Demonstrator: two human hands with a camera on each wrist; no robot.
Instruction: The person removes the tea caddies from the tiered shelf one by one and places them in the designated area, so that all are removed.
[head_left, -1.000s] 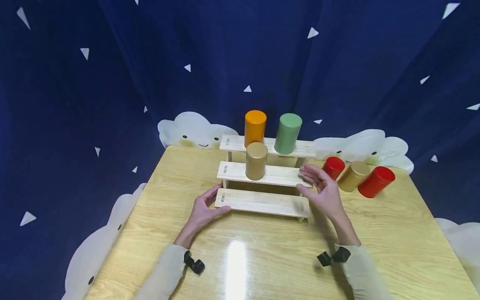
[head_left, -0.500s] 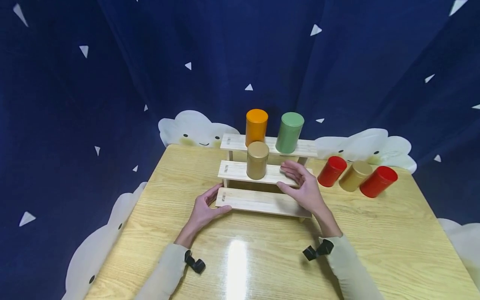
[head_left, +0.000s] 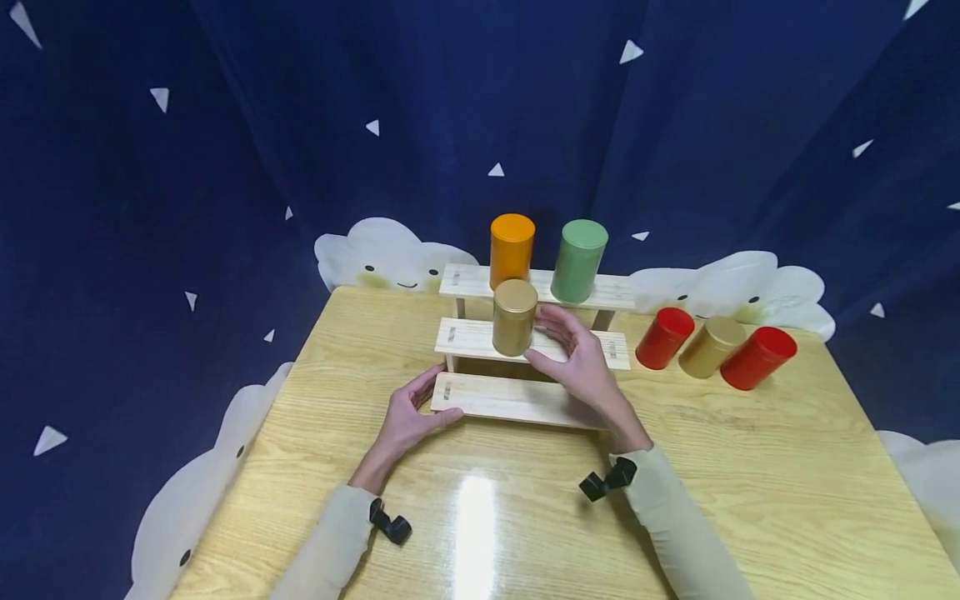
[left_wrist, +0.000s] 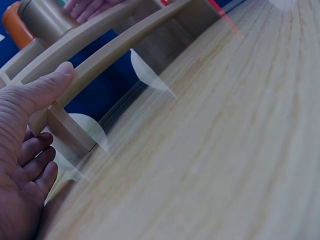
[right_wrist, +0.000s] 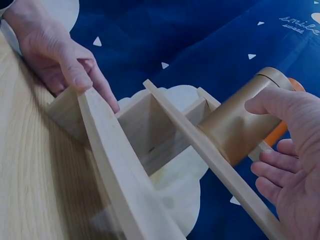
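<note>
A three-tier wooden display rack [head_left: 525,398] stands on the table. My left hand [head_left: 405,417] grips the left end of its bottom board; in the left wrist view the thumb [left_wrist: 47,87] lies on the board's edge and the fingers curl below, beside the leg. On the middle board stands a gold canister [head_left: 513,321], upright. My right hand [head_left: 573,354] is at the canister's right side, thumb in front and fingers toward the back, loosely curved. In the right wrist view its thumb overlaps the canister. An orange canister [head_left: 512,250] and a green canister [head_left: 579,262] stand on the top board.
To the right of the rack, a red canister [head_left: 664,339], another gold canister [head_left: 711,347] and a second red canister [head_left: 757,358] stand in a row on the wooden table [head_left: 750,483]. A dark blue curtain [head_left: 420,100] with white triangles and clouds hangs behind.
My right hand has moved left along the middle board, from its right end to the gold canister. The left hand stays at the bottom board, and the canisters stand as before.
</note>
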